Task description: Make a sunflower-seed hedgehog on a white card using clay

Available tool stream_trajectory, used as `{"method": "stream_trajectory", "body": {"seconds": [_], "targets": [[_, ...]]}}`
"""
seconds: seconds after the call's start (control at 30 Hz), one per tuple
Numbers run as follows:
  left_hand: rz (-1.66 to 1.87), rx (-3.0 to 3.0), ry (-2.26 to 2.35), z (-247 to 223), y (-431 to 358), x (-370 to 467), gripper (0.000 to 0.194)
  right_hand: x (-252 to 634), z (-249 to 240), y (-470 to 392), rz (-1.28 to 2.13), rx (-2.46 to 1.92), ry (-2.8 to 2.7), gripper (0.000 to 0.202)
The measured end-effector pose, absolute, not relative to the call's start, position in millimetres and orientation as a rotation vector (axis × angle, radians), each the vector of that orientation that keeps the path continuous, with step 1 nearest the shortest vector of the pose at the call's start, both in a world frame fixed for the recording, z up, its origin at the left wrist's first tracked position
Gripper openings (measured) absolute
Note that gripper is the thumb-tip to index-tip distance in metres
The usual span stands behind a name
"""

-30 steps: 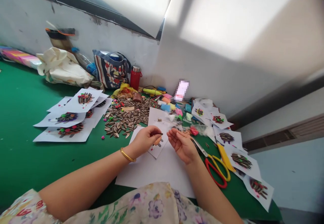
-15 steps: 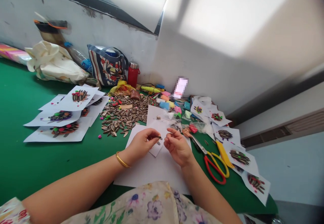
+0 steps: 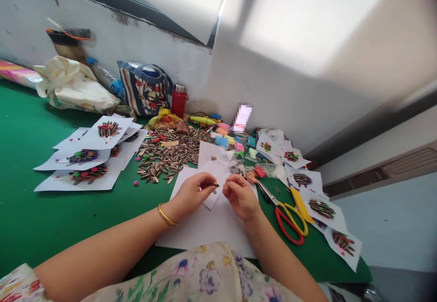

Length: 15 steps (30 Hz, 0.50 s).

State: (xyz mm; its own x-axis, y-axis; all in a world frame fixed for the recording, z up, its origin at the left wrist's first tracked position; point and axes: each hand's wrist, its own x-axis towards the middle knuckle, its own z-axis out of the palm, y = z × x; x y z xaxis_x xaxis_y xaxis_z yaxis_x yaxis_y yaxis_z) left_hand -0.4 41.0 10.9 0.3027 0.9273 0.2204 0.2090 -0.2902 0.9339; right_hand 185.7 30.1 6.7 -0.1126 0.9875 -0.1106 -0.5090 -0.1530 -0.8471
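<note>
The right hand (image 3: 241, 197), which a second ago was spread with its palm turned up, has now curled in, thumb and fingertips drawn together; whether they grip some tiny bit is too small to tell. The left hand (image 3: 191, 194) keeps its pinch on a single seed (image 3: 215, 185), whose end now sticks out past the fingertips towards the right hand. I take this to mean that the right fingers have turned to fine work while the seed is held ready. The two hands face each other, a narrow gap between them, over a small card (image 3: 208, 205) that the left fingers partly cover. The left forearm comes in from the lower left, a gold bracelet (image 3: 166, 215) at its wrist; the right slants in from the lower right. Beyond the left hand lies the seed heap (image 3: 174, 156); just right of the right hand rest scissors (image 3: 288, 222).
</note>
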Motion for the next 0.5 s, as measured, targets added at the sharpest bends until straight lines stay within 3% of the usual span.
{"method": "stream_trajectory", "body": {"seconds": [0.1, 0.23, 0.37, 0.5], "targets": [[1.067, 1.739, 1.02, 8.8, 39.6, 0.6, 0.012, 186.8, 7.0, 30.5, 1.501, -0.822, -0.897, 0.006], [1.082, 1.771, 0.98, 6.8, 38.1, 2.5, 0.012, 188.3, 5.2, 29.4, 1.366, -0.902, -0.986, 0.028], [1.108, 1.745, 0.96, 6.4, 37.1, 3.4, 0.014, 183.1, 1.8, 20.9, 1.222, -1.03, -1.014, 0.018], [1.145, 1.705, 0.923, 6.2, 34.1, 4.0, 0.016, 171.0, 6.1, 7.0, 1.188, -1.061, -1.099, 0.023]]}}
